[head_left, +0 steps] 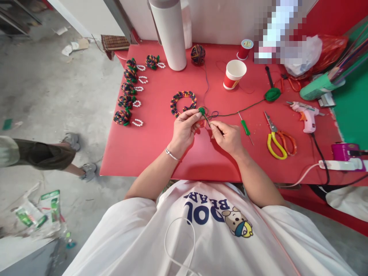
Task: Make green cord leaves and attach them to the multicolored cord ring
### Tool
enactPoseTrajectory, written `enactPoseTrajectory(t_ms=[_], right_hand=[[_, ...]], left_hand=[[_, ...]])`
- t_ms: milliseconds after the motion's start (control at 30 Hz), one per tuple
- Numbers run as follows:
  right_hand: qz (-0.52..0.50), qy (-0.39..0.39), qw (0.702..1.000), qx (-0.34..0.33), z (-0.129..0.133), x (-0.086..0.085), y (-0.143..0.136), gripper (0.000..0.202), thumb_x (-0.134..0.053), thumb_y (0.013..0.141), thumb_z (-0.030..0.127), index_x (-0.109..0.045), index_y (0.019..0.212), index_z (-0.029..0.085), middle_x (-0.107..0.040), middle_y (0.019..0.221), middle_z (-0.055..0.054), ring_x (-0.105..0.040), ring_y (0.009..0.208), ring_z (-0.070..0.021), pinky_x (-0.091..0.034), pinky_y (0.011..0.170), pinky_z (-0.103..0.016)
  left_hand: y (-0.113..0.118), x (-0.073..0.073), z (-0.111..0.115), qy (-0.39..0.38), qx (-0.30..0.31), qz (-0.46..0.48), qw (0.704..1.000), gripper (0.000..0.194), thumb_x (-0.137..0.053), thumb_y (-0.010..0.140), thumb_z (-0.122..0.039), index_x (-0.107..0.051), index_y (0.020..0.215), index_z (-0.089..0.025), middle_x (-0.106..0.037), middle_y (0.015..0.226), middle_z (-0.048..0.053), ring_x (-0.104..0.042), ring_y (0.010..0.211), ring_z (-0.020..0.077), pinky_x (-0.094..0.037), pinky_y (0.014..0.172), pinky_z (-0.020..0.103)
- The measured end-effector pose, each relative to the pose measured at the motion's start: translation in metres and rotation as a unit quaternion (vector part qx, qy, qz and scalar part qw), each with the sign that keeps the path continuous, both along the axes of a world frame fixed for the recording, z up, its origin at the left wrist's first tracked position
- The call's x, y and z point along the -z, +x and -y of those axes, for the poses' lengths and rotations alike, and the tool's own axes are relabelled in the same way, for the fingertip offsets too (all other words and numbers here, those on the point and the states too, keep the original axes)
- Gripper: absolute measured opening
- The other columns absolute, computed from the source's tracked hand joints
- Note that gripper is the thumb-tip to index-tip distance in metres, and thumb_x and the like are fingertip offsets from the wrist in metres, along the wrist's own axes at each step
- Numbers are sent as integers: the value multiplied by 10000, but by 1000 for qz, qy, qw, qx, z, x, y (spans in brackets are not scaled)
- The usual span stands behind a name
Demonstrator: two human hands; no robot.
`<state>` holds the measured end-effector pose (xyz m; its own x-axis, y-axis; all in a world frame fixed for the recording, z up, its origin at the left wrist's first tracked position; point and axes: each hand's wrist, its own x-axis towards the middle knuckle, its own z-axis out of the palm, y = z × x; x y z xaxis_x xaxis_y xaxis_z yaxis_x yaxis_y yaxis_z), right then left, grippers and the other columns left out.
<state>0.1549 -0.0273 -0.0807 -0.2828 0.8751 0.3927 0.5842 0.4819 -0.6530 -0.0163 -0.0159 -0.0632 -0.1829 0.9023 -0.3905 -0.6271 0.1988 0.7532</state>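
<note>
Between the fingertips of my left hand (184, 128) is a small green crocheted piece (201, 110). My right hand (227, 137) is closed on a thin dark tool, seemingly a crochet hook (207, 119), whose tip meets the green piece. A dark green strand runs right from the hands to a green yarn ball (272, 94). Just behind my left hand lies a multicoloured crocheted ring (173, 100), partly covered by the fingers. A second hook with a green handle (245, 127) rests on the red table (149, 153), to the right of my right hand.
Multicoloured yarn pieces (122, 117) with white bead loops (137, 122) line the left side. Behind stand a white bottle (171, 38), a multicoloured yarn ball (198, 54) and a paper cup (234, 74). Scissors (276, 145) and a pink glue gun (307, 117) lie right. A person's legs (46, 154) show left.
</note>
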Motion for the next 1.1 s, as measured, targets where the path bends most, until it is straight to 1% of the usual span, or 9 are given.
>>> enactPoseTrajectory(t_ms=[100,167,233,300,533,633,767,967,1100], right_hand=[[6,3,1000,-3,-1,0,0,299,-552,1058,343,-811,1132,213,-858,901,-72,-794,750,-174,-579,742,-258],[16,-5,1000,-4,0,-1,0,302,-546,1060,350,-810,1140,228,-861,920,-68,-793,756,-172,-583,752,-259],[24,-12,1000,-7,0,-2,0,307,-539,1060,356,-811,1142,243,-864,928,-58,-789,751,-170,-585,750,-260],[27,-15,999,-10,0,-3,0,311,-535,1059,361,-812,1140,246,-865,924,-54,-787,746,-171,-584,746,-262],[16,-10,1000,-16,1,-3,0,305,-540,1055,335,-812,1134,220,-865,910,-66,-791,728,-173,-559,711,-263],[11,-1,1000,-19,1,-4,0,306,-544,1056,335,-813,1127,210,-864,905,-71,-794,730,-176,-551,702,-263],[14,-4,1000,-15,1,-4,0,305,-543,1055,347,-812,1125,223,-863,899,-66,-790,737,-175,-560,721,-263],[16,-7,1000,-4,0,-4,1,301,-547,1045,335,-815,1131,230,-861,890,-59,-782,720,-172,-569,716,-261],[13,-6,1000,-1,0,-3,1,306,-547,1046,350,-816,1130,232,-861,885,-59,-782,718,-172,-569,714,-261]], left_hand=[[-2,-1,0,-7,8,14,1000,239,-917,700,-120,-735,838,-190,-750,736,-22,-743,681,98,-500,527,152],[-4,-2,0,-13,19,22,999,232,-905,730,-145,-754,896,-202,-752,751,-21,-735,675,93,-503,528,157],[-5,-2,-1,-20,28,18,999,244,-897,757,-175,-768,960,-215,-752,762,-20,-725,668,91,-503,524,163],[-6,-1,-1,-24,28,10,999,263,-900,757,-188,-767,981,-222,-746,760,-22,-718,662,91,-495,515,168],[-7,-1,-3,-37,12,9,999,238,-886,752,-160,-763,949,-211,-750,746,-14,-716,663,104,-514,537,181],[-8,-1,-3,-35,14,9,999,238,-886,757,-160,-764,955,-209,-749,743,-17,-715,653,99,-507,531,176],[-8,-2,-2,-21,17,11,1000,246,-887,755,-155,-769,965,-203,-742,736,-22,-721,655,94,-503,525,170],[-6,-5,-1,-6,13,-1,1000,226,-884,733,-110,-772,910,-193,-742,727,-19,-710,643,85,-479,510,163],[-5,-4,-1,-9,9,1,1000,211,-875,735,-100,-770,892,-193,-748,742,-18,-713,649,84,-490,524,164]])
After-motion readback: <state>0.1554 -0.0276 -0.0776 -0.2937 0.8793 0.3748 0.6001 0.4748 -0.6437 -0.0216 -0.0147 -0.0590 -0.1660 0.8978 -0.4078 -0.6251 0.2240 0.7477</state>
